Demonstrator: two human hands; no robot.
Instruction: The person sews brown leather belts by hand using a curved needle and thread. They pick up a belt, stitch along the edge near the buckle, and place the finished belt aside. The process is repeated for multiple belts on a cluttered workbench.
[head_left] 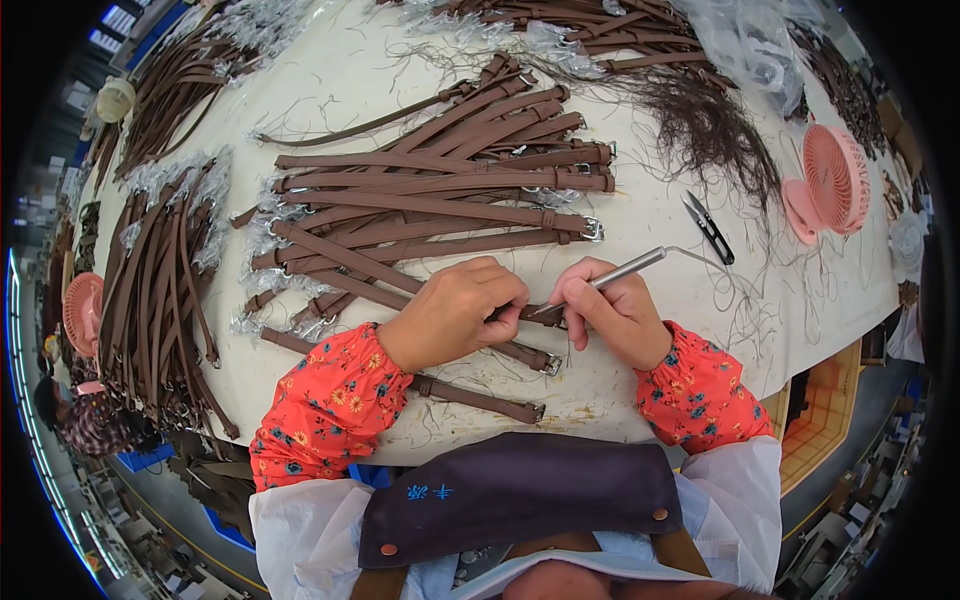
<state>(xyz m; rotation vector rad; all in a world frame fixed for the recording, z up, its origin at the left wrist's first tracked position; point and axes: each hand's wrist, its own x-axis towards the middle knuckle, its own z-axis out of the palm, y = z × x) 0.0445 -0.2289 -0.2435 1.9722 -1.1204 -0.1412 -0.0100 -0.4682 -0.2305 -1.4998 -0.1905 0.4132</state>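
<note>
My left hand (455, 312) is closed around a brown leather strap (543, 315), a short stretch of which shows between my two hands. My right hand (612, 312) grips a slim silver pen-like tool (632, 267), its fine tip resting at or just over the strap. A thin cord or wire curves away from the tool's upper end. Under and beyond my left hand lies a crossed heap of brown straps (420, 207) with silver buckles, some ends in clear plastic. A loose strap (478, 398) lies near the table's front edge.
Black-handled thread snips (708, 229) lie to the right, near a pile of dark loose threads (712, 135). A pink fan (833, 180) stands at the right edge. More strap bundles (150, 290) lie on the left, and others (620, 35) at the back.
</note>
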